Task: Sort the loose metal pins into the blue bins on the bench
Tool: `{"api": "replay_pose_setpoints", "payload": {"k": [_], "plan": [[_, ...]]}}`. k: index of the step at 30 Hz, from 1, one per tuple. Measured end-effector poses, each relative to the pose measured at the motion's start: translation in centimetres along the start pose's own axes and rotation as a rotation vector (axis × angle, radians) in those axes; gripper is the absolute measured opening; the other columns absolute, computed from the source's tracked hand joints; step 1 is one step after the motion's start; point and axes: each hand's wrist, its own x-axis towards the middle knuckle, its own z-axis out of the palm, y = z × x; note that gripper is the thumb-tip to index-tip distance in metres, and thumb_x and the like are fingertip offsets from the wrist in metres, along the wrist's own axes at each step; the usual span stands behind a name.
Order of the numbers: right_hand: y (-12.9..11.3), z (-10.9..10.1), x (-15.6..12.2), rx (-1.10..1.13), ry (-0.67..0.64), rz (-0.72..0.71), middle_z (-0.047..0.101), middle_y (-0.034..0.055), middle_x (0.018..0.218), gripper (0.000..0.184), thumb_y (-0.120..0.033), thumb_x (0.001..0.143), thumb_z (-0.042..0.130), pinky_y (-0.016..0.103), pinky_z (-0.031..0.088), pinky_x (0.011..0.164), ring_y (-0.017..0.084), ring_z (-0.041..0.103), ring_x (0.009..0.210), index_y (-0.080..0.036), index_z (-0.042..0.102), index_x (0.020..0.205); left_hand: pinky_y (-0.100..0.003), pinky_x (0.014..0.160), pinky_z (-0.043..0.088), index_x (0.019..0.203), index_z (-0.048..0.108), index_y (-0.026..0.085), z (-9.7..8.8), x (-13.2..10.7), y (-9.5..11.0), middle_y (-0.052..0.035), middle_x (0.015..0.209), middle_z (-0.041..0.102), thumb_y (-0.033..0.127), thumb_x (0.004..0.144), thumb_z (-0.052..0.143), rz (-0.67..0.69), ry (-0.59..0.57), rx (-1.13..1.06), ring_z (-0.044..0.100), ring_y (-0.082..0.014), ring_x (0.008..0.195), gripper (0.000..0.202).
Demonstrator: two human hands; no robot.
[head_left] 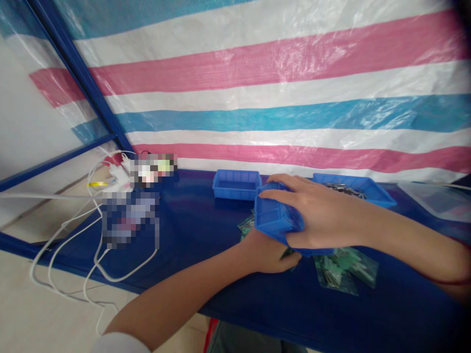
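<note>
My right hand (316, 215) grips a small blue plastic bin (274, 218), holding it tilted above the blue table (191, 230). My left hand (267, 252) reaches in under that bin, its fingers curled around small clear bags of green parts (346, 269) that lie heaped on the table. Most of the left hand's fingers are hidden under the bin.
Another small blue bin (235, 184) stands at the back centre. A larger blue tray (353, 189) holding metal pieces sits at the back right. White cables (91, 245) trail off the table's left end. A striped tarp (257, 88) hangs behind. A clear plastic lid (437, 198) lies far right.
</note>
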Motion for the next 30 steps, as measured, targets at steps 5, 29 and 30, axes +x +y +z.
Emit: {"api": "replay_pose_setpoints", "payload": {"k": [5,29,30], "plan": [[0.1,0.3,0.0,0.014,-0.061,0.000,0.039,0.0133,0.138,0.075,-0.025,0.056,0.067,0.046,0.045,0.092,0.036,0.048,0.118,-0.023,0.053,0.130,-0.039,0.091,0.046,0.106,0.063,0.018,-0.2,0.8,-0.2,-0.0086,0.110,0.066,0.036,0.089,0.043,0.073,-0.080,0.023,0.057,-0.0271,0.108,0.032],[3.1,-2.7,-2.6,-0.077,-0.008,0.024,0.041,0.0098,0.131,0.074,-0.023,0.062,0.065,0.042,0.050,0.088,0.030,0.055,0.110,-0.031,0.045,0.133,-0.042,0.100,0.036,0.119,0.056,0.017,-0.5,1.5,0.2,-0.0098,0.126,0.058,0.043,0.092,0.040,0.103,-0.058,0.097,0.048,-0.0262,0.120,0.040],[3.2,-3.2,-3.0,-0.097,-0.004,0.045,0.039,0.0095,0.132,0.078,-0.023,0.063,0.065,0.040,0.052,0.086,0.030,0.056,0.108,-0.033,0.041,0.136,-0.041,0.100,0.035,0.118,0.056,0.017,-0.6,1.5,0.3,-0.0092,0.129,0.057,0.043,0.093,0.040,0.105,-0.055,0.095,0.046,-0.0258,0.122,0.039]]}}
